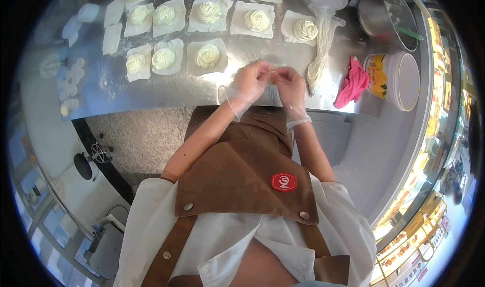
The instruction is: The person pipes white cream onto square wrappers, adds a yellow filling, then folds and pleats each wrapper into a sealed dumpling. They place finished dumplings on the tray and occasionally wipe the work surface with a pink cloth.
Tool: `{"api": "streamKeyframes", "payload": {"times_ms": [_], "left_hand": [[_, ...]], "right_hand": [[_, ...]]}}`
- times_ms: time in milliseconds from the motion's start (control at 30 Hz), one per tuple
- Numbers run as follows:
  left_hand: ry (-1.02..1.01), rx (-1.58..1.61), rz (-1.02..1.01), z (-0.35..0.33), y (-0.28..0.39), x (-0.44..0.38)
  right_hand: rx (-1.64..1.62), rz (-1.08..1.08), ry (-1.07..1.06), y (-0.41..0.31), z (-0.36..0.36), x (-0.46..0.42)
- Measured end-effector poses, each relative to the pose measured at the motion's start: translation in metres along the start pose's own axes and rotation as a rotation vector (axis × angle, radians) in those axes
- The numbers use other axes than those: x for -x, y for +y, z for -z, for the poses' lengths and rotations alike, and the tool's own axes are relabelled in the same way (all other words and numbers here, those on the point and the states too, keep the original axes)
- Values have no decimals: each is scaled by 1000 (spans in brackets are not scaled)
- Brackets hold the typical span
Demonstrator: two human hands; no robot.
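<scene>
My left hand and my right hand, both in clear plastic gloves, meet over the near edge of a steel table. Their fingertips pinch a pale dough wrapper, mostly hidden behind the fingers. To the left lies a square white wrapper topped with a swirl of cream. Beyond my hands is another cream-topped wrapper. A clear piping bag holding some cream lies right of my right hand, its narrow end towards me.
More cream-topped wrappers lie in rows. Several small white pieces sit at the table's left end. On the right are a pink cloth, a white tub with a mango picture, and a steel bowl with a green-handled tool.
</scene>
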State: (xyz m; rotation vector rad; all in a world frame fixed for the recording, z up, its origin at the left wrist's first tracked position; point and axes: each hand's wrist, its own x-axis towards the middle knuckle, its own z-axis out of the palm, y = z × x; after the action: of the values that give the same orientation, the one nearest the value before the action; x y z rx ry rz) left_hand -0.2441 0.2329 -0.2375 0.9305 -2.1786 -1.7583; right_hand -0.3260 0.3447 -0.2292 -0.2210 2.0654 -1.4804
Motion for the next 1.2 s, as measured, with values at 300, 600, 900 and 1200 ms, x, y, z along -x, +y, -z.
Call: {"api": "streamKeyframes", "payload": {"times_ms": [300, 600, 900, 1200], "left_hand": [[-20, -179, -220, 4, 9, 1], [-2, -447, -581, 14, -2, 3], [-20, -525, -832, 22, 4, 11], [-69, -502, -771, 27, 5, 11]], "right_hand": [[48, 64, 27, 2, -4, 3], [87, 16, -36, -4, 32, -13], [330, -44, -552, -1, 30, -78], [406, 147, -603, 18, 20, -87]]}}
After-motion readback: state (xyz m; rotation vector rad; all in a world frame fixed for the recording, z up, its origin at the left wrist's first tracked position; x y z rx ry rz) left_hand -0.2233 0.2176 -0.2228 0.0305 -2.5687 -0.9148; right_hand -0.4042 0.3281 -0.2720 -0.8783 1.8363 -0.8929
